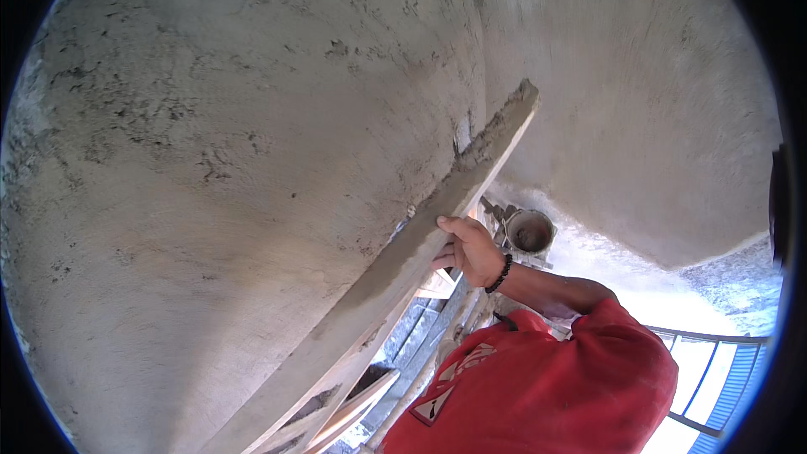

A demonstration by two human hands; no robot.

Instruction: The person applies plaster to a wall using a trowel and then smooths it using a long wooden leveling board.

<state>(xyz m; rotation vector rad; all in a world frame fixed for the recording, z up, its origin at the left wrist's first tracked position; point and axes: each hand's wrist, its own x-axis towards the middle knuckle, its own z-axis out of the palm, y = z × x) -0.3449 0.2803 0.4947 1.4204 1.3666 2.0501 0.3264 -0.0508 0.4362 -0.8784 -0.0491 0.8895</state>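
Note:
My right hand (472, 254) wears a dark beaded bracelet and grips the edge of a long, straight screed board (403, 244). Its thumb lies on the near face, with the fingers curled behind. The board slants from the lower left up to the right, its upper edge along the grey plastered wall (210, 118). Wet mortar (496, 130) is heaped along that edge near the upper end. My left hand is out of view, and the board's lower end runs off the picture.
A second plastered wall (622, 92) meets the first at a corner. Below stands a mortar-stained bucket (530, 231). Wooden planks (357, 412) lie under the board, and a metal railing (714, 338) is at the lower right. My red sleeve (622, 353) fills the lower middle.

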